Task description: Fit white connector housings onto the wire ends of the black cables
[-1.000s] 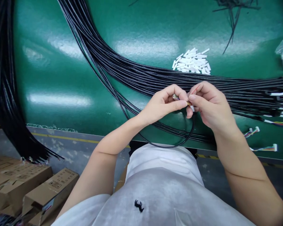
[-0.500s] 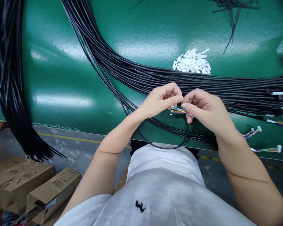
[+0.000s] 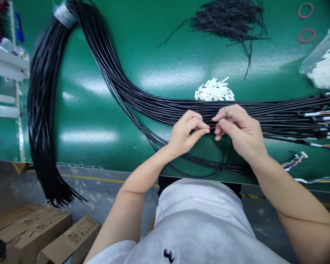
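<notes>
My left hand point(image 3: 187, 132) pinches the end of a thin red wire point(image 3: 212, 127) between thumb and forefinger. The wire runs across to my right hand point(image 3: 240, 128), whose fingers are closed around the end of a black cable. A few coloured wires point(image 3: 227, 114) stick up between the right fingers; the rest of that cable end is hidden in the hand. From there the black cable point(image 3: 222, 169) loops down toward the table's front edge. Behind both hands lies a thick bundle of black cables point(image 3: 165, 108), and just beyond it a pile of short white sleeves point(image 3: 216, 90).
Thin black tubes point(image 3: 227, 18) form a heap at the back, near two reddish rings point(image 3: 305, 11). A clear bag of white pieces point(image 3: 326, 68) lies at right. Short connector leads point(image 3: 295, 161) rest at the front right. Cardboard boxes point(image 3: 70, 240) stand on the floor.
My hands have drawn slightly apart, and a red wire now shows between them. The coloured wires that pointed left under the fingers now stick up from my right hand. The view has shifted.
</notes>
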`<state>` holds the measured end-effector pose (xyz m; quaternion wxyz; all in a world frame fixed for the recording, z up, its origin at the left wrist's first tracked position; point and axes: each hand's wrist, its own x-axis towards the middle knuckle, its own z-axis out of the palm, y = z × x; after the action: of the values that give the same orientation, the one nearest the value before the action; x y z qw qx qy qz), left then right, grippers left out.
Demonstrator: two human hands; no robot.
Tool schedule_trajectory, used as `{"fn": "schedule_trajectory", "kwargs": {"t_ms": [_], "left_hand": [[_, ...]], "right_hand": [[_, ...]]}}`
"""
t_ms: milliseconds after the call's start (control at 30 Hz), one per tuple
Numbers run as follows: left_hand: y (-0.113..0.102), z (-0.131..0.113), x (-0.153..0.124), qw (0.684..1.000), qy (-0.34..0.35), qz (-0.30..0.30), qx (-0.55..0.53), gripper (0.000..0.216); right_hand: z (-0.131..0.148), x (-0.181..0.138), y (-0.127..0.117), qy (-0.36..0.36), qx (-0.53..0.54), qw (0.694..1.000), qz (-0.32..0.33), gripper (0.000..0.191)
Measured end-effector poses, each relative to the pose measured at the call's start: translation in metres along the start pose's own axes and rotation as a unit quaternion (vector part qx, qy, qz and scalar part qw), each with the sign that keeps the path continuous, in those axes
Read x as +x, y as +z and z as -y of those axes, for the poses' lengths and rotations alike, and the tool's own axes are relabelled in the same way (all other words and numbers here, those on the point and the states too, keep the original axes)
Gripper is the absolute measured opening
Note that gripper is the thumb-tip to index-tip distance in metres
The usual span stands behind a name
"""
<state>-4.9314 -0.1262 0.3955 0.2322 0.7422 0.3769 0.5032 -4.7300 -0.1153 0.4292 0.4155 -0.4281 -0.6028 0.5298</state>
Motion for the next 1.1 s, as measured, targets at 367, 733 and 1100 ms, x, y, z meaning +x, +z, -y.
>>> {"fn": "schedule_trajectory", "kwargs": {"t_ms": [367, 733, 1100], "left_hand": [[0.004, 0.007, -0.007, 0.955, 0.168, -0.037, 0.242, 0.009], [-0.026, 0.070, 0.112, 0.947, -0.175, 0.121, 0.239, 0.021], [0.000, 0.050, 0.115, 0.868, -0.171, 0.211, 0.416, 0.015]], "right_hand": [[0.003, 0.004, -0.002, -0.066, -0.224, 0.971, 0.058, 0.009], [-0.001, 0.011, -0.005, -0.026, -0.085, 0.996, 0.013, 0.009], [-0.007, 0.012, 0.000, 0.001, -0.047, 0.999, 0.015, 0.009]]}}
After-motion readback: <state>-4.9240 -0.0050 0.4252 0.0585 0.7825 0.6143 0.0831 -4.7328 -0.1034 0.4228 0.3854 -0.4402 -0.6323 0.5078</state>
